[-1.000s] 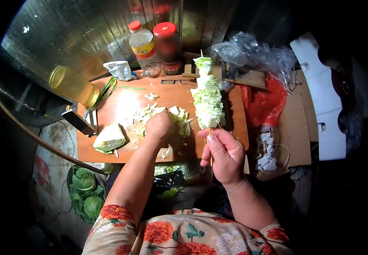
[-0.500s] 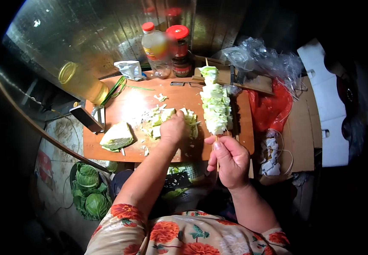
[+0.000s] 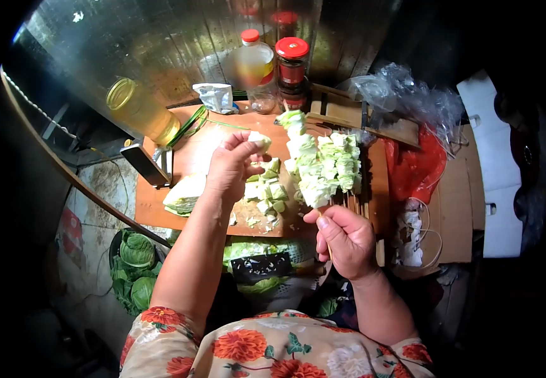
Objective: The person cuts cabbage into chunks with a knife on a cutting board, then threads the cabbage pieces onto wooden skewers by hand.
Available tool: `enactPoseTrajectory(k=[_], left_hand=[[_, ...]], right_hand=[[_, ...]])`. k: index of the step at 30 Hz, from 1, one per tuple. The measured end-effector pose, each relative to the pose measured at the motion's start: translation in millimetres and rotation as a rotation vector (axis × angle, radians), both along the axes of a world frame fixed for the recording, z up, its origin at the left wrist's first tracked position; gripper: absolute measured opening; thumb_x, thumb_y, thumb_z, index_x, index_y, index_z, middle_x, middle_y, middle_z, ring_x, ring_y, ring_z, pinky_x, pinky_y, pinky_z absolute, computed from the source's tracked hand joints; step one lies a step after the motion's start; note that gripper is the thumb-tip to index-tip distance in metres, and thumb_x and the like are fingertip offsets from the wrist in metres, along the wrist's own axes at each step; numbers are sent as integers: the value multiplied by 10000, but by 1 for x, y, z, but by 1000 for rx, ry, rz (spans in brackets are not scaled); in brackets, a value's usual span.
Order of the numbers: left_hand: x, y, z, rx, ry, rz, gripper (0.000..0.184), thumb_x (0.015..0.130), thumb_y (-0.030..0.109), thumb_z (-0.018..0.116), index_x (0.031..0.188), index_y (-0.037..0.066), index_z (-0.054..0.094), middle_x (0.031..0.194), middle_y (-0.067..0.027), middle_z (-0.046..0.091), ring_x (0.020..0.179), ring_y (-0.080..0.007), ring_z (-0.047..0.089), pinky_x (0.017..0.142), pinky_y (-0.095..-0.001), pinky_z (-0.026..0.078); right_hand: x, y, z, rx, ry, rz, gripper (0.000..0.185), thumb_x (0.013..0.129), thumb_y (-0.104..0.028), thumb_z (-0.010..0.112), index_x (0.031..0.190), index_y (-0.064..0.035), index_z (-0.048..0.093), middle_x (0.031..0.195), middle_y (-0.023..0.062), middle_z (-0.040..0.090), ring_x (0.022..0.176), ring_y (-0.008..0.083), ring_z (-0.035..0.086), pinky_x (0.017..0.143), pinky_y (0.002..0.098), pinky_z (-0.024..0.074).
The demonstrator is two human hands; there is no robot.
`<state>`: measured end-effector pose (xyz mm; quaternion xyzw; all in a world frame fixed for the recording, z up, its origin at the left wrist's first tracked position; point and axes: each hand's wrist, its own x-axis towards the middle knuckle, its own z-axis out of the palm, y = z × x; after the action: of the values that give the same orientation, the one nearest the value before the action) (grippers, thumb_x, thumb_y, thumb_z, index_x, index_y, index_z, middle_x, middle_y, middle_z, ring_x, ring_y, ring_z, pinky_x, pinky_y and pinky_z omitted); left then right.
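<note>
My right hand [image 3: 345, 242] grips the lower end of a thin skewer threaded with pale cabbage pieces [image 3: 303, 154], which stands tilted to the left. Between the fingertips of my left hand [image 3: 230, 165] is a small cabbage piece [image 3: 260, 142], held a little left of the skewer's top. Cut cabbage pieces [image 3: 267, 192] lie in a loose pile on the wooden board [image 3: 153, 211] below that hand. More skewered cabbage [image 3: 339, 160] sits just behind the held skewer, partly covered by it. A large cabbage wedge [image 3: 186, 196] rests left of my left forearm.
A phone [image 3: 144, 165] on a stand and a jar of yellow liquid [image 3: 144, 113] are at the left. Behind stand a plastic bottle [image 3: 260, 72] and a red-lidded jar [image 3: 292, 63]. A red bag [image 3: 415, 164] lies right. Whole cabbages [image 3: 137, 250] sit low left.
My left hand has risen from the cut pile with a cabbage piece in its fingers. The skewer in my right hand now leans further left, and the camera view has shifted slightly.
</note>
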<state>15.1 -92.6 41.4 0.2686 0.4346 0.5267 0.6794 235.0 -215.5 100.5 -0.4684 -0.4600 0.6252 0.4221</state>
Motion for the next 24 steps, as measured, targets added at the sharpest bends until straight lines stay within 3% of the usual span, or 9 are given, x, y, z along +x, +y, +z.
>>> enactPoseTrajectory(k=[3, 10, 13, 14, 15, 20, 24], left_hand=[[-7, -7, 13, 29, -225, 87, 306, 847, 73, 700, 1114, 68, 552, 958, -65, 669, 793, -149, 678, 664, -309, 574], [-30, -11, 1, -41, -336, 177, 430, 852, 63, 709, 1246, 87, 539, 911, -16, 648, 722, -121, 638, 714, -310, 575], [-35, -14, 3, -59, -320, 207, 455, 852, 49, 706, 1273, 89, 541, 956, -31, 643, 816, -128, 628, 727, -307, 565], [-37, -15, 3, -34, -334, 217, 448, 852, 47, 706, 1270, 88, 550, 987, -41, 643, 865, -141, 624, 701, -286, 544], [-39, -15, 2, -17, -373, 229, 413, 870, 54, 671, 1261, 55, 537, 996, -50, 639, 786, -140, 630, 647, -232, 536], [-40, -15, 8, -12, -410, 260, 508, 856, 46, 682, 1325, 53, 485, 1022, -85, 646, 859, -228, 660, 733, -331, 559], [-40, -14, 4, 22, -383, 220, 506, 852, 35, 680, 1321, 52, 490, 1043, -92, 649, 879, -238, 661, 776, -357, 556]], right_hand=[[-3, 1, -2, -18, -62, 127, 223, 982, -150, 509, 989, 16, 658, 608, -20, 545, 495, 27, 467, 464, 185, 387], [-12, 1, -6, -47, -94, 227, 209, 970, -143, 524, 980, 16, 660, 606, -25, 543, 506, 22, 462, 464, 187, 383], [-16, 1, -5, -69, -85, 231, 201, 968, -136, 531, 974, 16, 662, 606, -26, 546, 504, 24, 458, 463, 193, 382], [-17, 1, -3, -54, -90, 246, 201, 968, -135, 531, 973, 16, 663, 601, -26, 547, 501, 24, 459, 461, 195, 382], [-18, 1, -3, -42, -96, 260, 201, 968, -135, 532, 972, 17, 663, 596, -26, 547, 499, 25, 460, 460, 197, 381], [-23, 2, -5, -35, -127, 276, 189, 957, -122, 546, 961, 18, 674, 588, -23, 561, 497, 27, 488, 463, 198, 394], [-23, 2, -7, -15, -123, 278, 189, 956, -118, 546, 962, 21, 674, 589, -25, 559, 500, 26, 488, 470, 196, 395]])
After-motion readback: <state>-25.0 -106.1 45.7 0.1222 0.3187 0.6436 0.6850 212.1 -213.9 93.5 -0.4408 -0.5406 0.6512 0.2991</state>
